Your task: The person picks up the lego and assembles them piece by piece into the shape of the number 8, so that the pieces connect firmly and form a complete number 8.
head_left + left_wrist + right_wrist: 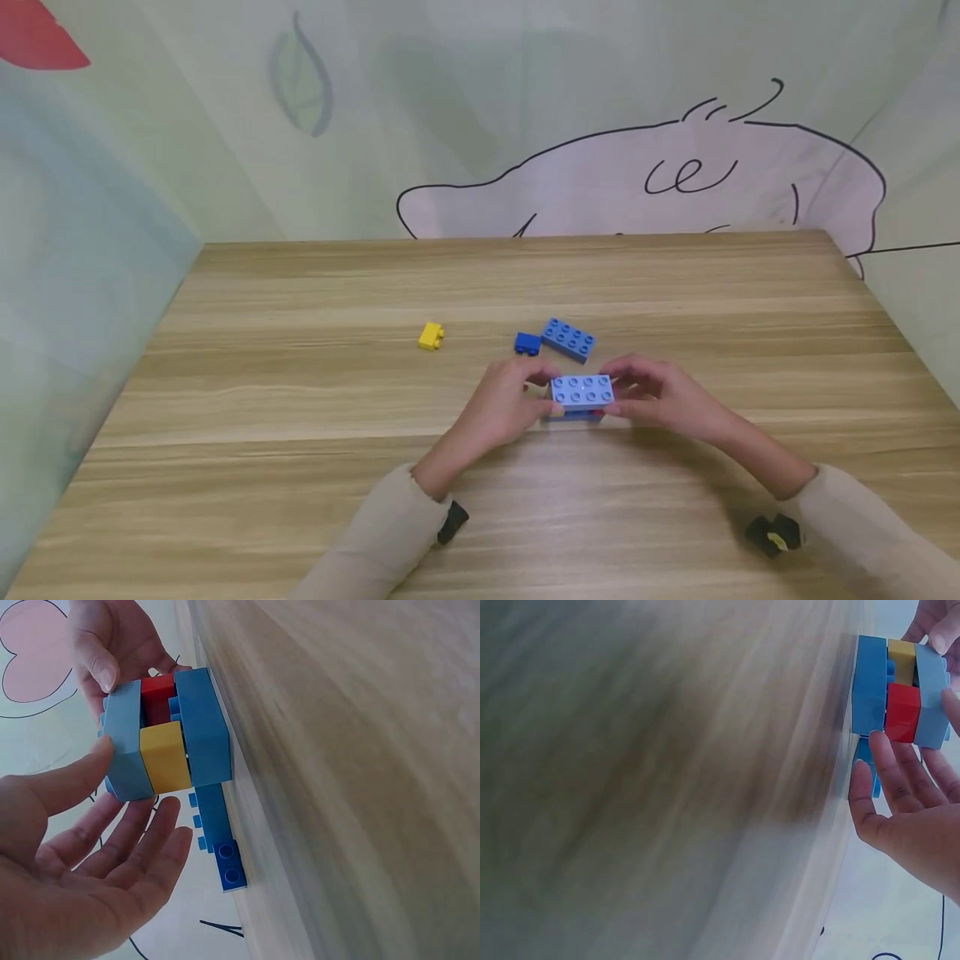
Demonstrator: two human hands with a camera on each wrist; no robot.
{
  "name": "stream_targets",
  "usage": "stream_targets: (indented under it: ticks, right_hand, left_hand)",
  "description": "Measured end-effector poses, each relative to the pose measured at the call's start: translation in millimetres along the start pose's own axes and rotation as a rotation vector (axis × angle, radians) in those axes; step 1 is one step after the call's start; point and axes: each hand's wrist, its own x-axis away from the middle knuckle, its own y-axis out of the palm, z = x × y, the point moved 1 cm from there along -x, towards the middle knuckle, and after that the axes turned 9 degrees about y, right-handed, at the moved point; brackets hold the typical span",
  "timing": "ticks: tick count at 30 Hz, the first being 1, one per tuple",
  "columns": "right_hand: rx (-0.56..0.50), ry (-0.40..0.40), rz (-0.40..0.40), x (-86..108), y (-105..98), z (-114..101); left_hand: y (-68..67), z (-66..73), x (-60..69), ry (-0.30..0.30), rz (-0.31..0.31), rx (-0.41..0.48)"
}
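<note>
A small stack of building bricks stands on the wooden table in front of me. Its top is a light blue brick (582,392) with studs facing up. Under that, a yellow brick (166,757) and a red brick (902,712) sit at opposite ends, with a gap between them. The base is a blue brick (206,727) lying on the table. My left hand (504,402) pinches the top brick's left end between thumb and fingers. At the other end, my right hand (669,398) holds it the same way, its lower fingers spread beside the stack.
Just behind the stack lie a loose blue brick (568,340) and a small dark blue brick (528,343), close together. A small yellow brick (430,336) rests on its side farther left. A printed cloth (465,108) hangs behind the table's far edge.
</note>
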Motion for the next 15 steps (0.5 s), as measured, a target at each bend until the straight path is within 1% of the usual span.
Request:
stream_targets:
  ticks: [4,7,10,13,15]
  right_hand:
    - [-0.035,0.008,-0.018,1.1,-1,2]
    - [-0.038,0.005,-0.022,1.4,-1,2]
    - [-0.034,-0.001,-0.02,1.3,-1,2]
    - [-0.028,0.0,-0.018,1.2,-1,2]
    - [-0.02,0.001,-0.016,1.1,-1,1]
  left_hand:
    - [0.6,-0.3,0.4,-0.012,0.001,0.011]
    - [0.5,-1.6,0.5,-0.015,-0.002,0.013]
    - [-0.9,-3.4,0.1,-0.012,-0.023,0.018]
    - [-6.6,-5.8,-0.8,-0.014,-0.048,0.002]
    - [-15.1,-7.0,-1.2,-0.019,-0.044,-0.015]
